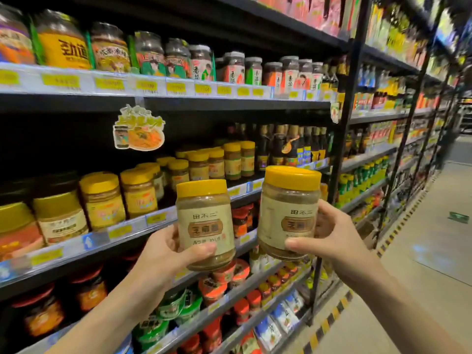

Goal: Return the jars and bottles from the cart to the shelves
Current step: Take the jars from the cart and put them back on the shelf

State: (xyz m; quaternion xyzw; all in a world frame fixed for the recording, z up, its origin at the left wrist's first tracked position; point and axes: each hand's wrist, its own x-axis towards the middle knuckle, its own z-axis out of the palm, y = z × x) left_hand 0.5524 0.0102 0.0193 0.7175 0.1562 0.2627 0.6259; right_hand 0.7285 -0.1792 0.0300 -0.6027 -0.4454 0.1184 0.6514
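Two yellow-lidded sesame paste jars are held upright before the middle shelf (pixel 158 221): the left hand (pixel 163 249) grips the left jar (pixel 205 226), the right hand (pixel 329 238) grips the right jar (pixel 290 213). Setting both down together risks toppling the matching shelf jars (pixel 231 159), since neither hand is free to steady them.

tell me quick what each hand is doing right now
Left hand: closed on the left yellow-lidded jar.
Right hand: closed on the right yellow-lidded jar.
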